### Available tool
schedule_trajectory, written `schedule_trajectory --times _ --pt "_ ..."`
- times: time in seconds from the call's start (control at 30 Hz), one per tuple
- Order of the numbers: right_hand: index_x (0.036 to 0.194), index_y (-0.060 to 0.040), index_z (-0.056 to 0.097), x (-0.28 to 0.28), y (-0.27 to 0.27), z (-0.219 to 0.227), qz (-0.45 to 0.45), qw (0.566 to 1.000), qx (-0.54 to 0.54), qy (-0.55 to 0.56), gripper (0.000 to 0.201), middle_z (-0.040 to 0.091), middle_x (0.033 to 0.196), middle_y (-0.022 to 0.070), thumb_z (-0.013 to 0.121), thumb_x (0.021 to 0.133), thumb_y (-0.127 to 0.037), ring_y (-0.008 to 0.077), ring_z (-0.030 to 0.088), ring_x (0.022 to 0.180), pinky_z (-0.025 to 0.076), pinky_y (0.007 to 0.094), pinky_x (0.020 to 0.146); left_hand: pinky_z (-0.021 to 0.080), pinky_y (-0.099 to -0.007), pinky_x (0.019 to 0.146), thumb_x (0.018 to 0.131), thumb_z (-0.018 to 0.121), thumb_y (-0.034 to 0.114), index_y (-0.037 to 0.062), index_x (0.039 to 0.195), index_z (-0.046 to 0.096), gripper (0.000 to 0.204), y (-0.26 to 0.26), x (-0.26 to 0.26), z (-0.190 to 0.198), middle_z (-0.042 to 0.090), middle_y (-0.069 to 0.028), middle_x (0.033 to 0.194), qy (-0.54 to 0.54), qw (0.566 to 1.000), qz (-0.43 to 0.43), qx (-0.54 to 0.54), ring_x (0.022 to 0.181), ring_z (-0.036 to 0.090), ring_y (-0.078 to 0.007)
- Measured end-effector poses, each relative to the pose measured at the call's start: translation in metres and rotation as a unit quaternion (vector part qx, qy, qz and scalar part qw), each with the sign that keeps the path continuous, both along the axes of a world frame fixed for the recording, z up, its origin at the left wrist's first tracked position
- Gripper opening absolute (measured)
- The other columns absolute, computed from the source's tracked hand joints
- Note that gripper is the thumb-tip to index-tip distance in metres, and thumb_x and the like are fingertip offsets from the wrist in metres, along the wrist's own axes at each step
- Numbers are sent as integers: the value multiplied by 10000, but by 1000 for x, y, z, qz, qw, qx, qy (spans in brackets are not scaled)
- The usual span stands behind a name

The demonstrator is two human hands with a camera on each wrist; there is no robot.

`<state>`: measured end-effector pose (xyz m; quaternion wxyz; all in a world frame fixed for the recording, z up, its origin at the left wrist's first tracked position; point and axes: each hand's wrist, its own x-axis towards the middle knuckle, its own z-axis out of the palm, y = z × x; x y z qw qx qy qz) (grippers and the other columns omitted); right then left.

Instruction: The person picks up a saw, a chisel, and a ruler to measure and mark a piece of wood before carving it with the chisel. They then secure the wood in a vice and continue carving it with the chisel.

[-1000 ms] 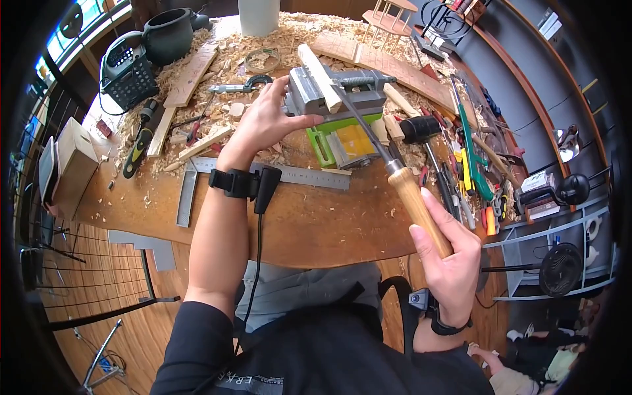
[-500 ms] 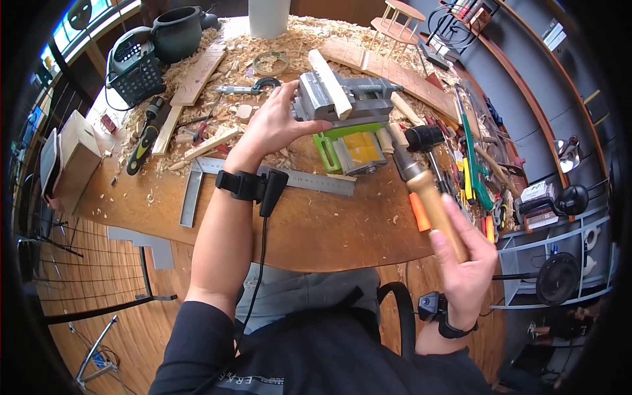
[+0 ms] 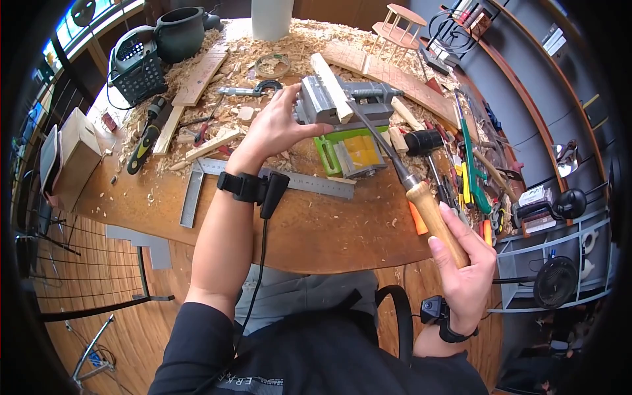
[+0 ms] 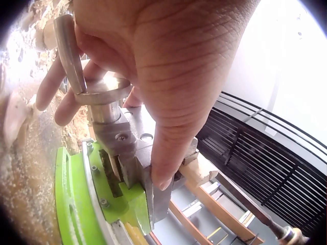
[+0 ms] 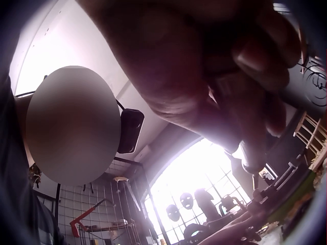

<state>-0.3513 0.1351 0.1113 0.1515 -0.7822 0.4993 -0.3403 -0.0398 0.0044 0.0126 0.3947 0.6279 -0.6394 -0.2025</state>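
A pale wood strip (image 3: 332, 89) is clamped in the grey vise (image 3: 319, 102), its near end angled down. My left hand (image 3: 273, 128) grips the vise's left side, the thumb along its front. In the left wrist view, the left hand (image 4: 168, 81) spans the vise (image 4: 148, 168) beside its metal handle (image 4: 70, 53). My right hand (image 3: 464, 270) holds the wooden handle (image 3: 440, 224) of a long dark metal tool (image 3: 385, 148). The tool's far end meets the strip's near end. The right wrist view shows the right hand (image 5: 204, 66) in shadow, fingers curled.
A green-and-yellow base (image 3: 352, 153) sits under the vise. Near it lie a metal square (image 3: 309, 182), a black mallet (image 3: 421, 141) and a caliper-like gauge (image 3: 243, 90). Shavings and wood pieces cover the back; several hand tools (image 3: 473, 168) lie to the right.
The tool swung back off the strip, blurred, half a second ago and is against its near end again. The left hand stays on the vise; the whole view has shifted slightly.
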Motion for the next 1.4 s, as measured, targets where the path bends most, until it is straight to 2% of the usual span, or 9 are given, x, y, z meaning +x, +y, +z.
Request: schedule_trajectory --times 0.17,0.27,0.33,0.43,0.57,0.77,0.83,1.07,1.4 --pt "1215 10 648 5 -2 -2 10 1000 -21 -13 424 699 911 191 713 798 -33 186 635 705 495 296 646 390 -444 1075 669 834 497 -6 1409 405 992 -1 1 -3 499 -254 1361 -4 1000 5 0 1281 485 -358" --pt "1211 12 649 12 -3 4 -16 1000 26 -1 413 702 930 201 708 805 -36 194 654 737 508 296 679 389 -443 1077 669 832 503 -10 1411 402 999 -1 1 -3 490 -254 1373 -8 1000 8 9 1287 482 -359" --pt "1209 14 648 14 -5 5 -11 1000 25 2 405 704 949 205 704 812 -41 209 669 757 512 297 701 460 -427 1020 627 809 587 -5 1406 399 1060 -2 2 -4 528 -230 1305 -27 1000 12 -12 1224 543 -335" --pt "1205 8 652 8 -7 0 1 1000 0 -6 400 704 944 202 704 812 -44 228 673 754 510 307 701 388 -440 1080 659 833 519 -18 1416 390 1028 -2 1 -3 486 -262 1375 2 1000 -1 3 1295 474 -359" --pt "1203 11 652 11 -10 0 14 1000 -15 -11 401 708 953 204 705 809 -42 238 683 771 513 310 711 387 -438 1081 658 833 515 -19 1419 386 1031 2 -1 0 489 -264 1369 -6 1000 5 9 1295 475 -356" --pt "1203 11 652 12 -9 2 10 1000 1 -6 398 707 962 212 703 812 -40 232 693 793 516 313 729 390 -445 1077 671 829 501 5 1404 410 978 -3 1 -6 500 -257 1355 -12 1000 1 -4 1289 481 -354" --pt "1205 9 651 17 -13 2 2 1000 19 -23 398 706 957 214 702 814 -42 233 692 787 516 315 727 456 -422 1020 626 822 567 -10 1397 409 1048 -6 3 -9 528 -234 1300 -22 999 4 -23 1217 546 -340" --pt "1211 8 646 17 -14 -1 8 1000 8 -15 401 705 962 216 705 819 -53 235 693 788 517 319 720 398 -450 1067 670 833 495 16 1392 425 957 -2 1 -4 511 -242 1345 6 1000 -10 -12 1273 494 -355" --pt "1218 6 643 21 -16 -4 4 999 22 -26 401 701 1008 222 710 830 -69 264 701 819 527 331 741 462 -419 1020 629 822 569 -10 1401 400 1053 -4 2 -7 523 -224 1314 -27 1000 8 -11 1217 547 -332"
